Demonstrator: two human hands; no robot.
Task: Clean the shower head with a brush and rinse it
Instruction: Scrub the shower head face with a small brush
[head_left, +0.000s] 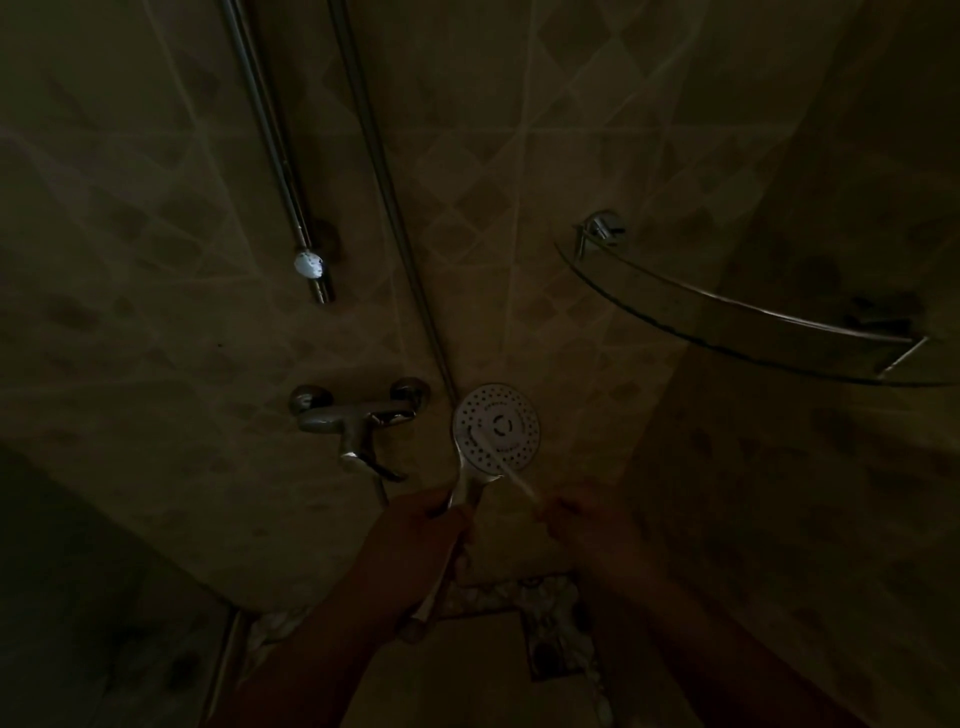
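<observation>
The scene is very dark. A round white shower head (497, 427) with rows of nozzle holes faces me at the lower middle. My left hand (421, 525) grips its chrome handle from below. My right hand (576, 519) holds a thin pale brush (511, 470) whose far end lies across the lower left of the shower head's face. The brush is blurred.
A chrome mixer tap (358, 415) is mounted on the tiled wall left of the shower head. A shower rail (280, 156) and a hose (384, 171) run up the wall. A glass corner shelf (727, 312) sticks out at the right. A patterned floor strip (550, 618) lies below.
</observation>
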